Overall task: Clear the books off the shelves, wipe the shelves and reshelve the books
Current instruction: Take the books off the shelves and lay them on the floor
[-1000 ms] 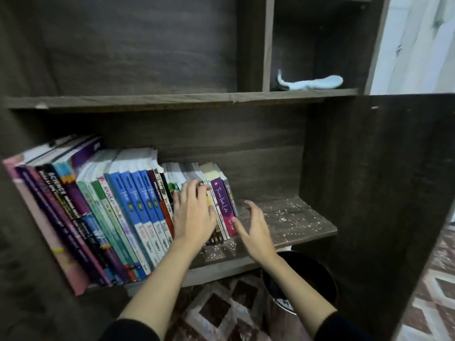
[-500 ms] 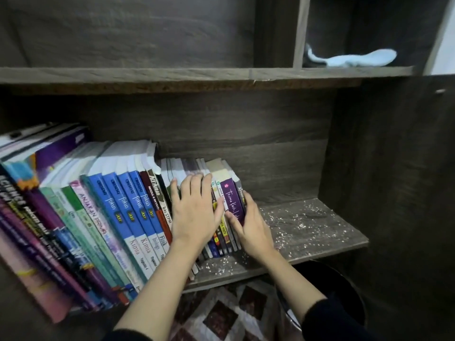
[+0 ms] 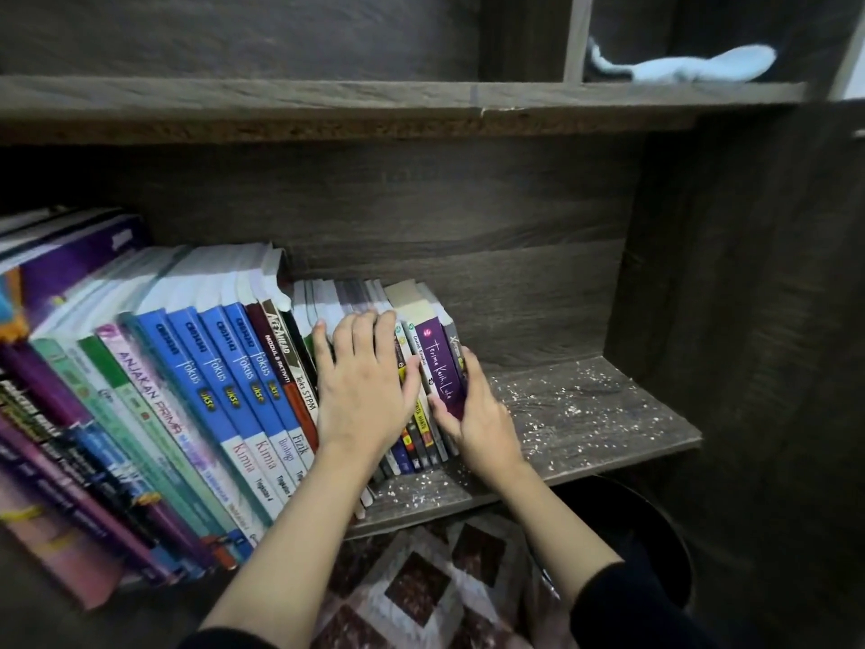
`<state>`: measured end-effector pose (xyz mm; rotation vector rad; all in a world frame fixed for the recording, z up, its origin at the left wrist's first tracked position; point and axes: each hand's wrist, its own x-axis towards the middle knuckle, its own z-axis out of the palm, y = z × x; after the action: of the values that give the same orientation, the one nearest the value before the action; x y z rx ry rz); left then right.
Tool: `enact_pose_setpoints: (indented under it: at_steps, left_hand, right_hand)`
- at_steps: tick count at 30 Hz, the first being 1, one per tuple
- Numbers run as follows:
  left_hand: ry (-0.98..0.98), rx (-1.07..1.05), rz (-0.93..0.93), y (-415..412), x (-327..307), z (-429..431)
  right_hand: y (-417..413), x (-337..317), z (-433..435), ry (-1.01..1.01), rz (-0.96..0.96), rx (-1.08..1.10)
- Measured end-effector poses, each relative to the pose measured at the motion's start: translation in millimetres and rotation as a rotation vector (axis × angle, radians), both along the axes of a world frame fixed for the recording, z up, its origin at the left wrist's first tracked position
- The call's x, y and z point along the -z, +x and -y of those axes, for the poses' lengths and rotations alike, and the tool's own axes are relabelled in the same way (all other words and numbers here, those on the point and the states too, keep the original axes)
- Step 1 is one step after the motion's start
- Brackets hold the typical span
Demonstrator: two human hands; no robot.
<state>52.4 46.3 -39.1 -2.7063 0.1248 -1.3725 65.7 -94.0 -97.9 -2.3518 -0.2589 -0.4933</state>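
A leaning row of books fills the left of the dusty lower shelf [image 3: 590, 416]: tall blue textbooks [image 3: 223, 381], then several small paperbacks ending in a purple book [image 3: 437, 363]. My left hand [image 3: 364, 391] lies flat on the paperbacks' spines, fingers straight and reaching their top edges. My right hand [image 3: 475, 421] presses against the right end of the row, fingers straight along the last cover and thumb on the purple spine. A light blue cloth [image 3: 692, 67] lies on the upper shelf [image 3: 327, 103] at the right.
White specks cover the bare right part of the lower shelf. A black bin [image 3: 655, 531] stands on the patterned floor [image 3: 421, 592] below the shelf's right end. The dark side panel [image 3: 749, 320] closes the shelf on the right.
My right hand moved left from the bare shelf onto the right end of the row. The left hand stayed on the spines. The view came closer.
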Motion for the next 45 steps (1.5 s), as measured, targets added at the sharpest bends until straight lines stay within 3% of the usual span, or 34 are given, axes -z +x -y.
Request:
enact_pose_setpoints:
  at_steps: [17,37,42,45]
  left_hand:
    - [-0.022,0.018,0.045,0.7,1.5,1.8]
    - [-0.027,0.014,0.032,3.0,1.2,1.6]
    - [-0.099,0.032,-0.108,-4.5,-9.9,3.8]
    - [-0.285,0.123,-0.191,-17.8,-25.0,12.8]
  right_hand:
    - [19.9,13.9,-19.0,0.405,-0.082,0.175]
    - [17.9,-3.0,-11.9,0.281,0.07,0.28]
    - [0.5,-23.0,-0.4,0.193,0.154,0.276]
    - [-18.0,-35.0,7.3,0.115,0.189,0.302]
